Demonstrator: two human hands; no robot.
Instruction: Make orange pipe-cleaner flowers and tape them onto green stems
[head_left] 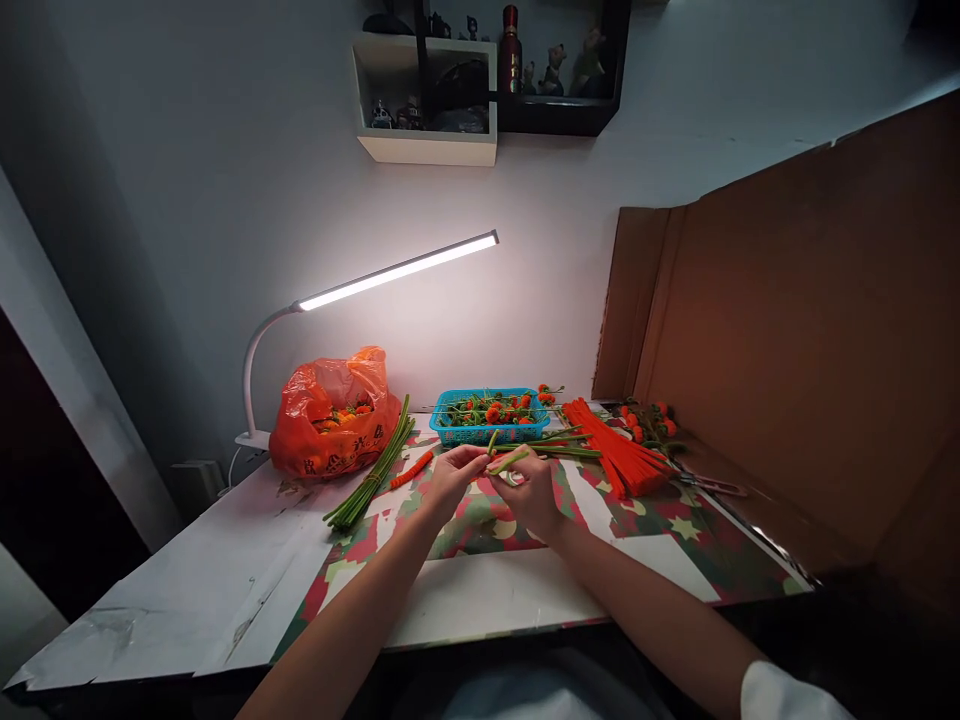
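Your left hand (pixel 454 478): fingertips clamped on short green stem (pixel 493 441). Your right hand (pixel 532 497): fingertips pinched on pale green strip (pixel 511 461), just beside stem. Whether both pieces join: cannot tell. Both held above middle of table (pixel 480 600); fingertip hold presumably leaves thin ends exposed, steerable. Lamp (pixel 397 271) reaches over far side, likely lighting your work. Stem bundle (pixel 375 478) lies left, blue basket (pixel 491 434) far, red strips (pixel 619 450) right: apparently placed within your reach, outside working space.
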